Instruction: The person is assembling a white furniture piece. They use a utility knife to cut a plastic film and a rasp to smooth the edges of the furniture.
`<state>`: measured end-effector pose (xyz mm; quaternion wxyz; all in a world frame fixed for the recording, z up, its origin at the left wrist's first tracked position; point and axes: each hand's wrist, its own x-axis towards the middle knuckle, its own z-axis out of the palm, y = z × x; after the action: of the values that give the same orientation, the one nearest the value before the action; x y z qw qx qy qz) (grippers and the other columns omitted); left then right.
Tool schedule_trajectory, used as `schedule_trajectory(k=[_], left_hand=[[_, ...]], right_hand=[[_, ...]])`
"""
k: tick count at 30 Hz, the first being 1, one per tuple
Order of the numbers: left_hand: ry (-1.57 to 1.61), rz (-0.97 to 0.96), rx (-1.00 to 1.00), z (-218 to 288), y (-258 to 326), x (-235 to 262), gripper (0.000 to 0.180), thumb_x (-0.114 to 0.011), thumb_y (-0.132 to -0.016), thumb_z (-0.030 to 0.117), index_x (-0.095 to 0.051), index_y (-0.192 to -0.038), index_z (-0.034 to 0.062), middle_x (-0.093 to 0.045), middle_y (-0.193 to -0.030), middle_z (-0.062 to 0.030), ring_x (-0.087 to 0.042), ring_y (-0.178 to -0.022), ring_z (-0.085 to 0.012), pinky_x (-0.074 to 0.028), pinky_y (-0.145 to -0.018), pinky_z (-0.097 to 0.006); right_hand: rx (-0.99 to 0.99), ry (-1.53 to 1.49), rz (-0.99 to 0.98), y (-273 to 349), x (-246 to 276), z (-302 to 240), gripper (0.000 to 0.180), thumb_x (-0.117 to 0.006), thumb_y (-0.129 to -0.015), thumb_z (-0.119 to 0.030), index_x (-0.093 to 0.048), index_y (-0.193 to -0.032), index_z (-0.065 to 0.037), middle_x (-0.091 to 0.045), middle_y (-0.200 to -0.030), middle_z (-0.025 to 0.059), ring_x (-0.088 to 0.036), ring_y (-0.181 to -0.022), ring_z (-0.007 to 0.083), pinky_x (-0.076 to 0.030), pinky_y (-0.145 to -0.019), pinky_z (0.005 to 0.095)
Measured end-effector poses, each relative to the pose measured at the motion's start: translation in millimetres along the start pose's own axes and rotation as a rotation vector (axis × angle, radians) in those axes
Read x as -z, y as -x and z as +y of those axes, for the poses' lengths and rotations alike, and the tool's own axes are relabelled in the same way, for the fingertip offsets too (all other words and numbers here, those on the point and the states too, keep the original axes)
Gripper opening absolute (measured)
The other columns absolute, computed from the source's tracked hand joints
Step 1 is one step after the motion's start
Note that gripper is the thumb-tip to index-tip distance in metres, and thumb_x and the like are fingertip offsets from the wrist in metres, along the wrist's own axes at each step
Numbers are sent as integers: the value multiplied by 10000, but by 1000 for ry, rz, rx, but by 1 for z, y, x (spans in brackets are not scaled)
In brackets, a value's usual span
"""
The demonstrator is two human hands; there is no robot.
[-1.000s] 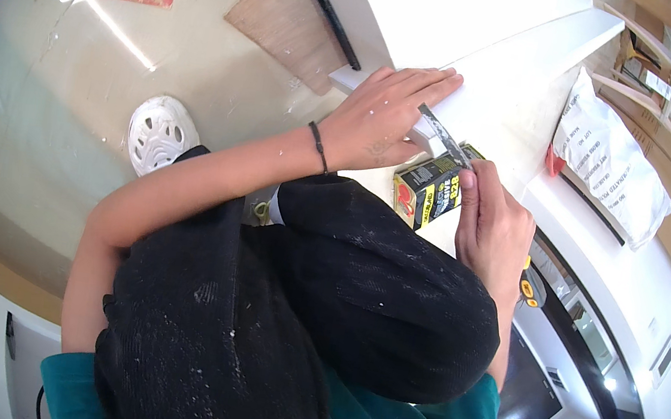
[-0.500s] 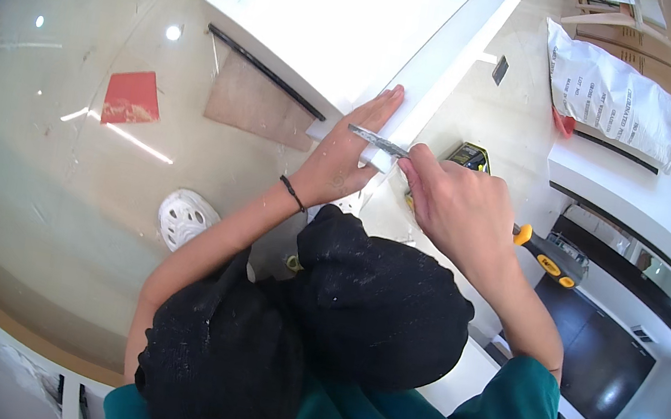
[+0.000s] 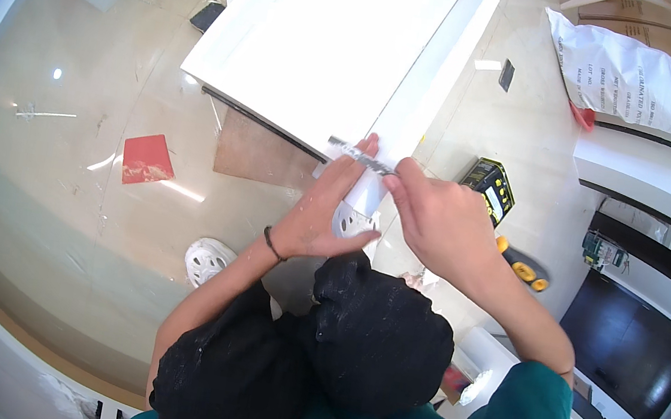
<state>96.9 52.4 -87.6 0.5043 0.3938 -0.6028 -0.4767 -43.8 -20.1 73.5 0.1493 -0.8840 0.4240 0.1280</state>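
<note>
Fingers (image 3: pixel 405 183) of the right hand (image 3: pixel 450 227) are clamped, thumb against forefinger, on a thin, flat, grey-mottled blade (image 3: pixel 367 160); such a pinch close to the work probably gives finer control of the free end. A blurred yellow-and-black handle (image 3: pixel 524 268) shows beside that wrist, likely part of the same tool, though the hand hides any join. The blade crosses above the near end of a long, white, flat-topped slab (image 3: pixel 309 41), over the fingers of the left hand (image 3: pixel 319 217); whether it touches them I cannot tell.

The left hand's fingers reach forward along the near end of a narrow white board (image 3: pixel 422 92) on the slab's right side, the thumb spread well apart from them, presumably to keep that end from shifting.

A white perforated clog (image 3: pixel 349 222) shows behind the left hand, before the slab's near end. A flat brown board (image 3: pixel 262 151) lies by the slab's near edge, and a red sheet (image 3: pixel 148 160) left of it. Right of the slab stand a black-and-yellow box (image 3: pixel 488 189) and, farther off, a white printed sack (image 3: pixel 623 83).
</note>
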Motion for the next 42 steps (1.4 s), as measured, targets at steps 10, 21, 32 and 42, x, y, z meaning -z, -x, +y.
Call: schedule_trajectory(k=[10,21,32,42], left_hand=[[80,82,41,5,6,-7,699,-442,-1065,427,-324,-1589,-20,-289,-1653,-249,-291,-1527,-405,-235,-1236,-465],[43,53,73,13,2,18,584,-505,-1041,338,-496,-1495,-29,-511,-1528,-224,-487,-1408,-364,-325,-1193,-445],[35,-50,151,18,-3,31,681,-618,-976,441,-524,-1477,-10,-506,-1532,-208,-484,-1407,-348,-318,-1197,-450],[248,-49,340,7,3,49,651,-780,-887,336,-575,-1430,42,-560,-1458,-140,-561,-1282,-283,-459,-1028,-410]], right_hand=[[-273,-755,35,11,-19,10,252,-444,-1105,-261,-534,-1144,-29,-586,-631,218,-637,-639,450,-466,-594,495],[-491,-1123,435,21,-84,45,303,-396,-1126,-285,-442,-1269,-21,-469,-699,17,-422,-616,104,-348,-572,295],[-632,-603,255,16,-231,109,245,-436,-1099,-236,-427,-1173,-2,-678,-829,314,-661,-786,534,-496,-684,597],[-433,-295,236,17,-274,110,162,-545,-1019,-139,-510,-1073,9,-580,-1026,208,-593,-978,424,-507,-781,518]])
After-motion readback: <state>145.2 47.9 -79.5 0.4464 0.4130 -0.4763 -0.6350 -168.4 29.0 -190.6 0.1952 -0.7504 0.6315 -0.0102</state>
